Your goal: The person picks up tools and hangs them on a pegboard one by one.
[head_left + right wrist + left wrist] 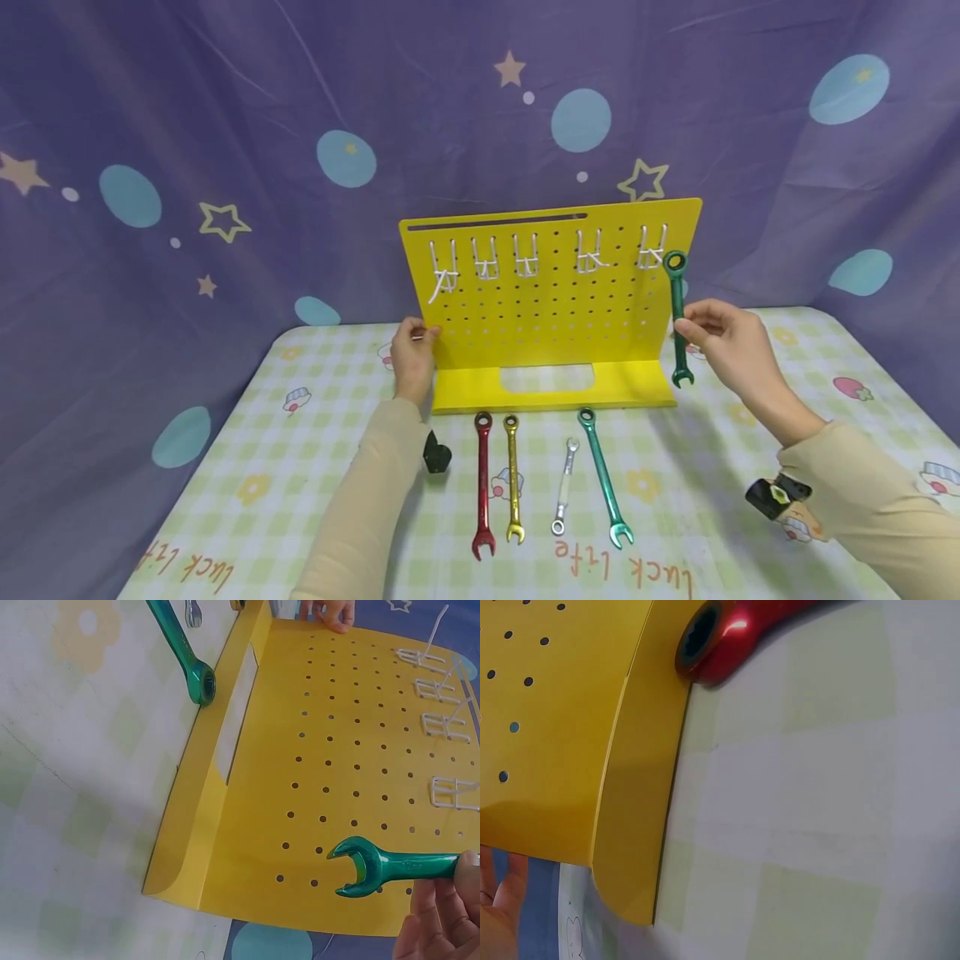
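My right hand (735, 346) pinches a dark green combination wrench (678, 304) by its shaft. It hangs upright, ring end up, in front of the right edge of a yellow pegboard (540, 350). Its ring end is close to the rightmost white hook (651, 258); in the right wrist view the open jaw (360, 866) overlaps the board. At the board's left edge, my left hand (413, 358) grips the side with thumb and fingers. Several white hooks line the upper board, with no tools on them.
Before the board lie a red wrench (483, 483), a yellow wrench (513, 479), a small silver wrench (566, 483) and a teal wrench (603, 471). A checked cloth (300, 483) covers the table. A purple curtain (450, 100) hangs behind.
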A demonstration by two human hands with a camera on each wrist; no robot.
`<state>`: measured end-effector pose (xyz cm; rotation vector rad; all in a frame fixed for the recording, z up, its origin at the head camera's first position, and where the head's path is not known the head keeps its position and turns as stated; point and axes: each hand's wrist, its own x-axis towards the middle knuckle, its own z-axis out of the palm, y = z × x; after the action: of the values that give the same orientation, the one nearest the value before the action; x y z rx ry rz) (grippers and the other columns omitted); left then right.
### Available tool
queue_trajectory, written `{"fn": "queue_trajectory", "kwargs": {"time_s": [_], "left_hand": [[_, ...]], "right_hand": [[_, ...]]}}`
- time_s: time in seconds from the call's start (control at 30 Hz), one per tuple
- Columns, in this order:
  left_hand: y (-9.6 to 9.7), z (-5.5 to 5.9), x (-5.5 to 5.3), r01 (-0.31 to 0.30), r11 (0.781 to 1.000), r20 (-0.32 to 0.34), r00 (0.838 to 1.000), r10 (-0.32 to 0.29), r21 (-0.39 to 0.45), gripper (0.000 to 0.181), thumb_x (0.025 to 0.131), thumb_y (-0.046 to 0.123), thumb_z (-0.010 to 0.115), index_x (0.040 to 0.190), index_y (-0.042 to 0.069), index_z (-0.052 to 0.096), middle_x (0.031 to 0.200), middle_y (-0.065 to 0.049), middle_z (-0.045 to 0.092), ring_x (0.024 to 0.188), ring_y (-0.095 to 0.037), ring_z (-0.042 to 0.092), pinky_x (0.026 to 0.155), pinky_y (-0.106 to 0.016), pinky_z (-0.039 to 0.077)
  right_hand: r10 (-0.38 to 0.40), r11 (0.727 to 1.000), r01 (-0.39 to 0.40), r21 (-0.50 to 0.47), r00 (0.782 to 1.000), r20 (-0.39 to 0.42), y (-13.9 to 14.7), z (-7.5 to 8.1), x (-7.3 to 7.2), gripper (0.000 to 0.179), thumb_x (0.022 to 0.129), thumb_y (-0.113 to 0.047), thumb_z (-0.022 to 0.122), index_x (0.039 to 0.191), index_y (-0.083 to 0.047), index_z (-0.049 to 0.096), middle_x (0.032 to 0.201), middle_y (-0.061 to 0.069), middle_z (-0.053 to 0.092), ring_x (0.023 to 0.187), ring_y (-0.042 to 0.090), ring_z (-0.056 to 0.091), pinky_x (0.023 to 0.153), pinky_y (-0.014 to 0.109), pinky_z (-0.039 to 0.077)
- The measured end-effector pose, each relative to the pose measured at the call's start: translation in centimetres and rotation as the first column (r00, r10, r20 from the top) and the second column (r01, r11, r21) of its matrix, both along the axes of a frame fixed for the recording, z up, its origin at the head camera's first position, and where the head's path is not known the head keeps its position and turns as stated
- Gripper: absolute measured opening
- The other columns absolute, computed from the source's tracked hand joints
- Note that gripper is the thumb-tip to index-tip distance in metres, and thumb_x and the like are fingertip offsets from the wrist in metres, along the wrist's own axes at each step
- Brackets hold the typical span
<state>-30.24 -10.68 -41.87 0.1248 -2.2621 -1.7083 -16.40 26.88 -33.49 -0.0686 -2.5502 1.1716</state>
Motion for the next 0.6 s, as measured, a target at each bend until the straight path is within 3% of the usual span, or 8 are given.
{"fn": "queue_trajectory", "kwargs": {"time_s": [0.27, 0.6], "left_hand": [[0.0, 0.0, 0.0, -0.012, 1.000, -0.014, 1.000, 0.012, 0.006, 0.009, 0.098, 0.007, 0.062, 0.096, 0.002, 0.054, 0.096, -0.012, 0.055, 0.089, -0.027, 0.058, 0.072, -0.028, 0.043], [0.1, 0.1, 0.1, 0.006, 1.000, -0.008, 1.000, -0.006, 0.021, 0.008, 0.098, 0.006, 0.061, 0.095, 0.002, 0.053, 0.096, -0.011, 0.055, 0.090, -0.027, 0.059, 0.070, -0.026, 0.041]], "right_hand": [[-0.003, 1.000, 0.003, 0.015, 1.000, -0.001, -0.1, -0.3, -0.7, 0.030, 0.099, -0.023, 0.063, 0.112, 0.005, 0.065, 0.105, 0.024, 0.069, 0.075, 0.003, 0.062, 0.064, 0.017, 0.048], [-0.008, 0.999, 0.009, -0.048, 1.000, 0.009, -0.7, -1.1, -2.2, 0.026, 0.101, -0.014, 0.059, 0.112, 0.009, 0.062, 0.101, 0.023, 0.066, 0.072, -0.004, 0.056, 0.063, 0.015, 0.052]]}}
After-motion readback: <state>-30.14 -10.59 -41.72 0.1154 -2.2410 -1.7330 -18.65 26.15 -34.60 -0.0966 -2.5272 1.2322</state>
